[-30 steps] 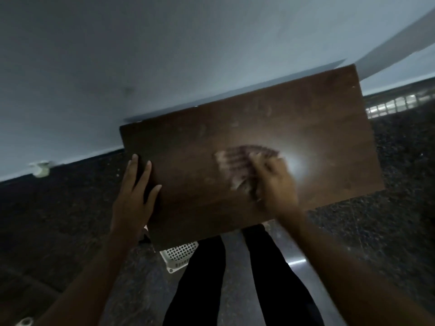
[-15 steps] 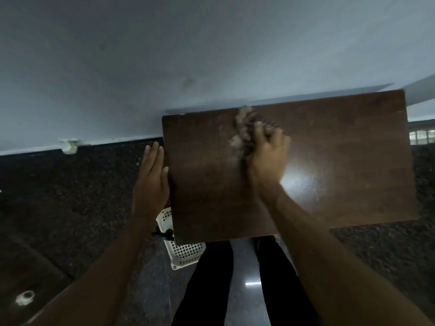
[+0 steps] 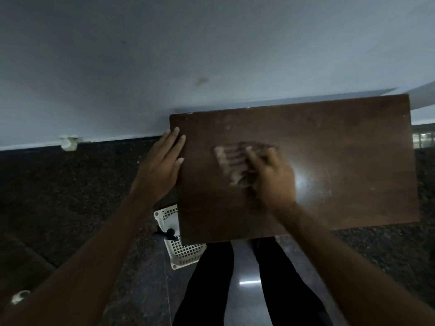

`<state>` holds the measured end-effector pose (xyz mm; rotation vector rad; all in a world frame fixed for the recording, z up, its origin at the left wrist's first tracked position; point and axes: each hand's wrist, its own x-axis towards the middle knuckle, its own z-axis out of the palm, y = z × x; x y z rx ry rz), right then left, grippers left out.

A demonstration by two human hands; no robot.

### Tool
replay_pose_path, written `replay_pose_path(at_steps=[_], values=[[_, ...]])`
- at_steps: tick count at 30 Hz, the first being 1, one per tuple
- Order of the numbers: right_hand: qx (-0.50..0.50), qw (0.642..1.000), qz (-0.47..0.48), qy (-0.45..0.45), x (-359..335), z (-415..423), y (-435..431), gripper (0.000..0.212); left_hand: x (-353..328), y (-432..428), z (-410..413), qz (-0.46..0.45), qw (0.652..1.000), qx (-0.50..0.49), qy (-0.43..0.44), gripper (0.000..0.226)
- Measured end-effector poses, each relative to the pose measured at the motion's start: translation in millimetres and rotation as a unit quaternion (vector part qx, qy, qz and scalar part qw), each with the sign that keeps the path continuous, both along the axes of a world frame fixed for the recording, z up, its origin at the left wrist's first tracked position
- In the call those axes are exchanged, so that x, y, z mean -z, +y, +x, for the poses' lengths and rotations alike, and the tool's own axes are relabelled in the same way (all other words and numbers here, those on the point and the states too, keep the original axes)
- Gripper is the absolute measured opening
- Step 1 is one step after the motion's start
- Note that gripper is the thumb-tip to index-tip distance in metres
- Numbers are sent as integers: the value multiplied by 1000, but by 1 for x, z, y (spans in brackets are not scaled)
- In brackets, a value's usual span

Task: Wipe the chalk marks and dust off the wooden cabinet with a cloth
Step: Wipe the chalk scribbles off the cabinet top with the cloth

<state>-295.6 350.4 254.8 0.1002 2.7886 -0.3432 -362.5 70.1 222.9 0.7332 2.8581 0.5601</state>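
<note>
Legs [image 3: 211, 278] in black trousers stand nearest me, on a dark speckled floor [image 3: 70, 208]. Just to their left a white lattice basket [image 3: 186, 252] sits on that floor, partly under the near left corner of the wooden cabinet [image 3: 341, 149]. Further on, my left hand [image 3: 160, 168] lies flat against the cabinet's left edge, its grip released, fingers straight and pointing to the wall. My right hand [image 3: 273, 180] is on the middle of the top, blurred, its grip curled round a pale striped cloth [image 3: 231, 161] that presses on the wood just left of the knuckles. A glare spot shines beside that hand, and faint pale smudges show near the far edge. Beyond, the cabinet backs onto a plain grey wall [image 3: 211, 55].
</note>
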Motion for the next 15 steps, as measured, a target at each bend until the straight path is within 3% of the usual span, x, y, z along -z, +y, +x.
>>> replay_pose_path(at_steps=[4,7,15], values=[[201,979,38,15,1,-46,29,78,1,-5,-14,-50,998,42,-6,52],[265,963,39,24,4,-75,6,72,1,-13,-18,-63,996,55,-5,52],[92,996,-16,11,10,-106,-109,61,-4,-43,-23,-51,997,-46,-24,50]])
